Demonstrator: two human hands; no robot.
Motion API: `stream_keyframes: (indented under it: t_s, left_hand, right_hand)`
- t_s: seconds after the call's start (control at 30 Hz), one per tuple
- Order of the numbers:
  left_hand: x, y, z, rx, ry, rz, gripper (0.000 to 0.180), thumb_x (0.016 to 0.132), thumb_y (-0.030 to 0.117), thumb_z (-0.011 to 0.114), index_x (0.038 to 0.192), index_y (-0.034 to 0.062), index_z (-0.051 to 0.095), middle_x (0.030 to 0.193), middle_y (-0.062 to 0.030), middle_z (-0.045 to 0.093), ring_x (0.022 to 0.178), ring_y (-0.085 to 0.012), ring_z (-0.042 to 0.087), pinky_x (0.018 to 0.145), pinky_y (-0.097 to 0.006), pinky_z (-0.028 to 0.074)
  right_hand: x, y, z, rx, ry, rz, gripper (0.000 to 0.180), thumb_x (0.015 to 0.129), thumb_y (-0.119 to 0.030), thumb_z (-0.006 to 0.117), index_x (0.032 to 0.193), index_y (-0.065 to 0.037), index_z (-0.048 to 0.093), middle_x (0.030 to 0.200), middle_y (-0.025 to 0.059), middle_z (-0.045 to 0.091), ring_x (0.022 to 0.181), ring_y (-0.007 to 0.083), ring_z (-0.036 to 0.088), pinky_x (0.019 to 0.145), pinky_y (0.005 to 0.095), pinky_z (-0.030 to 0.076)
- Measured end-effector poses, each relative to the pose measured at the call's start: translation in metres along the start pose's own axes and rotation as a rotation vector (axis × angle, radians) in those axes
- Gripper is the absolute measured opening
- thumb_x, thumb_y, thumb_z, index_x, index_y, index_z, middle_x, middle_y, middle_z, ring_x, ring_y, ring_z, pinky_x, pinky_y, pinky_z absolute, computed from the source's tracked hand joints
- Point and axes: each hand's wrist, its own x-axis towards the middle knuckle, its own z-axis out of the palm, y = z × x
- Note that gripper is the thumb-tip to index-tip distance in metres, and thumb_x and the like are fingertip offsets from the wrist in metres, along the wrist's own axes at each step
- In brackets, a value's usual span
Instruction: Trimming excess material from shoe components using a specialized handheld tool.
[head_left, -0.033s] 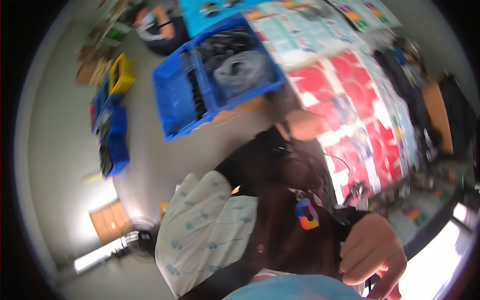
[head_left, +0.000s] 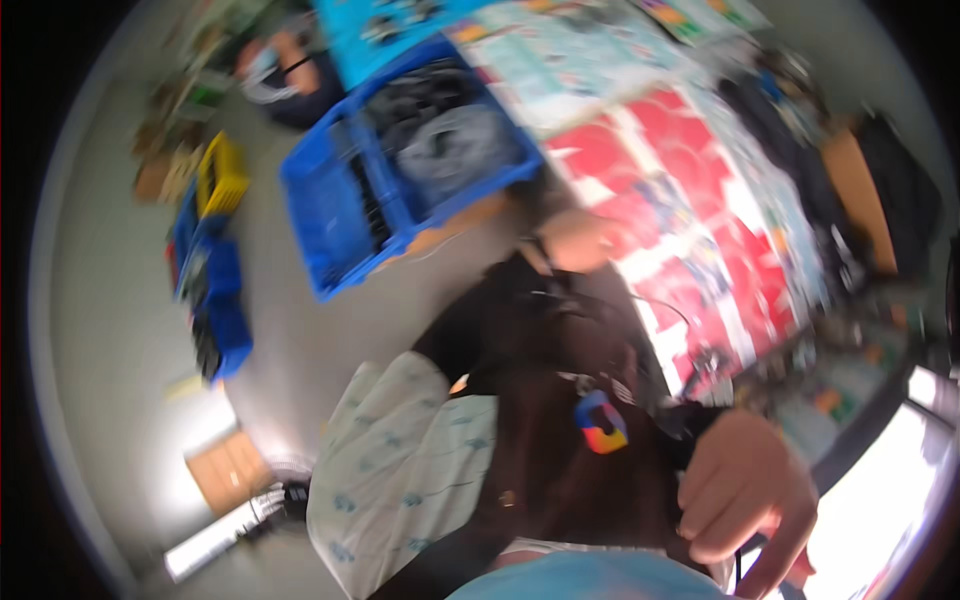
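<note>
My left hand (head_left: 575,240), with a band at the wrist, is at the near edge of a table, beside red-and-white printed sheets (head_left: 685,180). Motion blurs its fingers, so its grip cannot be made out. Raised at the lower right, my right hand (head_left: 745,495) has its fingers curled and pressed together. Whatever it may hold is hidden; a thin dark cord shows just below it. On my dark top hangs a multicoloured tag (head_left: 601,422). A thin cable (head_left: 665,305) and a small dark device (head_left: 708,365) lie on the sheets near the left hand.
Two joined blue bins (head_left: 330,215) stand left of the table, one with dark parts and a clear plastic bag (head_left: 450,155). Another person (head_left: 285,75) is at the far left. Further left are a yellow crate (head_left: 222,172), blue bins (head_left: 228,300) and a cardboard box (head_left: 228,470).
The whole scene has shifted slightly to the left and turned a little as my head moves. Both hands keep nearly the same pose.
</note>
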Motion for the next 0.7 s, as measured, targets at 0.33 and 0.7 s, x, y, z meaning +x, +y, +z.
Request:
stream_keyframes:
  t_s: [0.33,0.7]
  left_hand:
    - [0.238,-0.092,0.007,-0.358,-0.185,-0.06,0.042,0.096,0.023,0.067,0.127,-0.0019,0.058,0.095,-0.0096,0.071,0.077,-0.0156,0.069,0.066,-0.031,0.055]
    - [0.618,-0.123,0.035,0.222,0.376,0.108,0.029,0.086,0.03,0.071,0.108,0.0122,0.071,0.09,-0.0125,0.073,0.087,-0.0312,0.071,0.08,-0.041,0.054]
  right_hand:
    - [-0.142,-0.076,0.003,-0.475,1.612,-0.904,0.062,0.098,-0.026,0.053,0.148,0.005,0.035,0.072,0.0016,0.04,0.055,0.0114,0.038,0.05,0.0257,0.036]
    - [-0.236,-0.031,0.01,-0.787,2.599,-0.435,0.014,0.088,-0.011,0.054,0.1,-0.004,0.056,0.072,-0.0021,0.044,0.061,0.0082,0.041,0.055,0.021,0.033]
